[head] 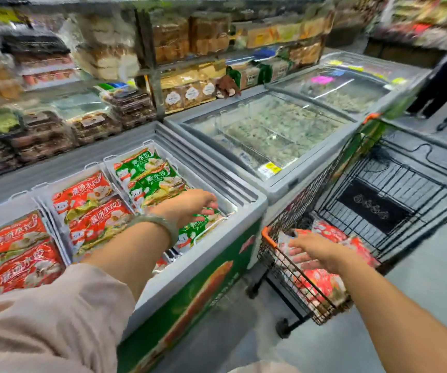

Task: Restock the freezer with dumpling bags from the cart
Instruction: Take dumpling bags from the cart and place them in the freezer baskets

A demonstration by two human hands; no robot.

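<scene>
An open chest freezer (203, 254) holds red dumpling bags (87, 208) in its left and middle baskets and green dumpling bags (152, 179) in the right basket. My left hand (190, 205) hovers over the nearest green bag (198, 230), fingers loosely bent, touching or just above it. My right hand (316, 251) reaches into the black wire cart (284, 267), fingers spread flat over the red bags (322, 284) lying in it, holding nothing.
A second chest freezer (271, 135) with shut glass lids stands to the right, a third behind it. Shelves of baked goods (109, 57) run along the back. A person's dark legs (443, 84) stand at the far right. Grey floor lies under the cart.
</scene>
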